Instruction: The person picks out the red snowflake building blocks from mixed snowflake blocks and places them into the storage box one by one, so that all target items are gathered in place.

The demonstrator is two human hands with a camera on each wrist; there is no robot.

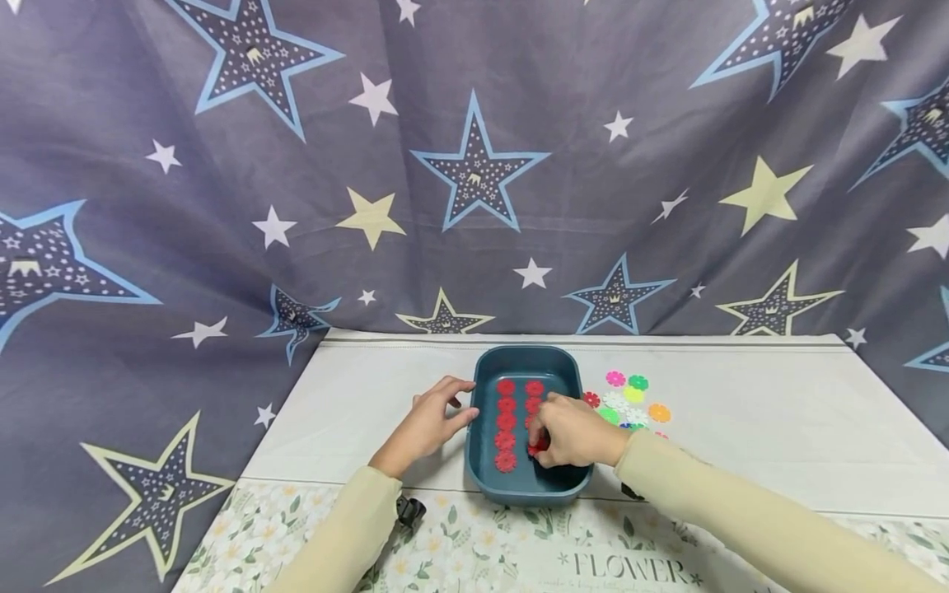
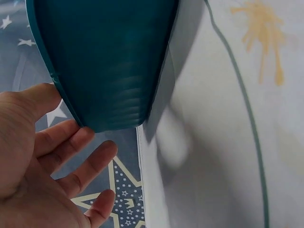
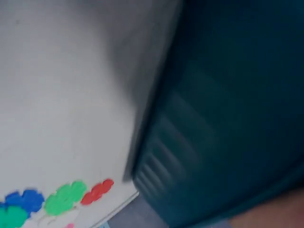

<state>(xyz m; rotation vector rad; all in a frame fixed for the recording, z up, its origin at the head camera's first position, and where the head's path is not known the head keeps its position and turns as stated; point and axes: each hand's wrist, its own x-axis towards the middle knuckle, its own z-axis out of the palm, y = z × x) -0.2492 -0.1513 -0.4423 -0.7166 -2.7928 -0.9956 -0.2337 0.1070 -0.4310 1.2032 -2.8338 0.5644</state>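
We see a dark teal tray [image 1: 485, 375], oblong with rounded corners and a raised rim, sitting on the white cloth [image 1: 741, 428] near the front middle of the table. Inside it lie red flower discs [image 1: 507, 422], flat with scalloped edges, set in two neat columns running front to back.

Our right hand [image 1: 571, 432] reaches into the tray from the right, fingers curled down and pinching a red piece [image 1: 539, 447] at the near end of the right column. Our left hand [image 1: 428, 424] rests against the tray's left wall, fingers relaxed and spread, thumb and fingertips touching the rim; the left wrist view shows the open palm [image 2: 33, 156] just beside the teal wall [image 2: 109, 61].

Just right of the tray lies a loose cluster of discs [image 1: 630, 399] in pink, green, yellow, white, orange, red and blue. The right wrist view is blurred, showing only the tray's side [image 3: 228, 118] and a few coloured discs [image 3: 61, 197].
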